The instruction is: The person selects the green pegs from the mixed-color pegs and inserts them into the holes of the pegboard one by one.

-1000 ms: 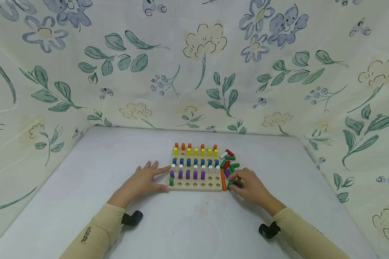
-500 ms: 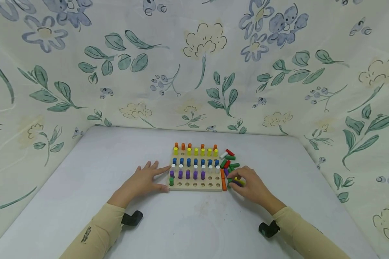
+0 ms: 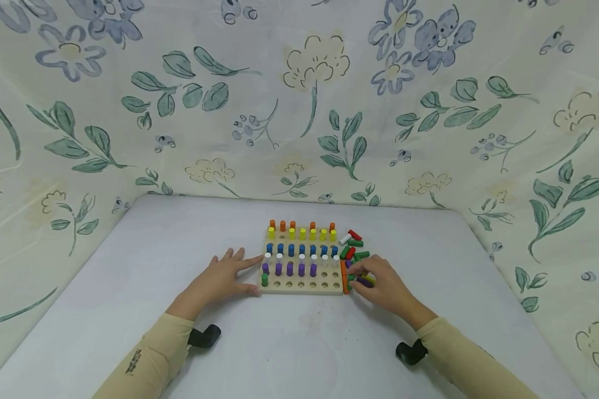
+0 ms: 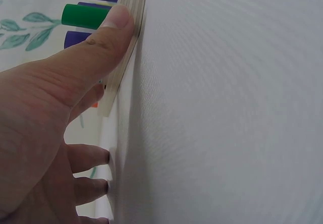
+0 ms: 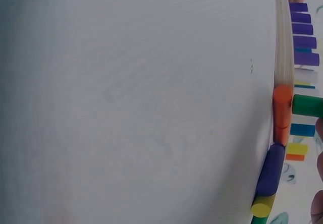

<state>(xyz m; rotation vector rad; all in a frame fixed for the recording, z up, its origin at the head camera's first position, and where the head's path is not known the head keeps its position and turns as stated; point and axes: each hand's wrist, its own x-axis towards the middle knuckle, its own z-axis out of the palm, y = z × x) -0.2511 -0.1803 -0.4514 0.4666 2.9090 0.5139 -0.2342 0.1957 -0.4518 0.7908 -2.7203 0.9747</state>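
Observation:
A wooden peg board [image 3: 301,292] lies on the table with rows of orange, yellow, blue, white and purple pegs standing in it. One green peg [image 3: 264,280] stands in the nearest row, at its left end. My left hand [image 3: 219,281] touches the board's left side with spread fingers; its thumb [image 4: 113,24] lies against the board edge beside that green peg. At the right side, my right hand [image 3: 386,284] pinches another green peg [image 5: 307,105], raised off the table. In the right wrist view only a few fingertips show at the edge.
Loose pegs lie along the board's right side: orange pegs [image 3: 344,271] against its edge, a purple peg [image 3: 365,282], a yellow peg [image 5: 264,205], and red, white and green ones farther back. A floral cloth [image 3: 299,138] rises behind the white table [image 3: 299,343].
My right hand has shifted slightly left toward the board, and the green peg in its fingers has come up from the loose pegs. The left hand stays where it was.

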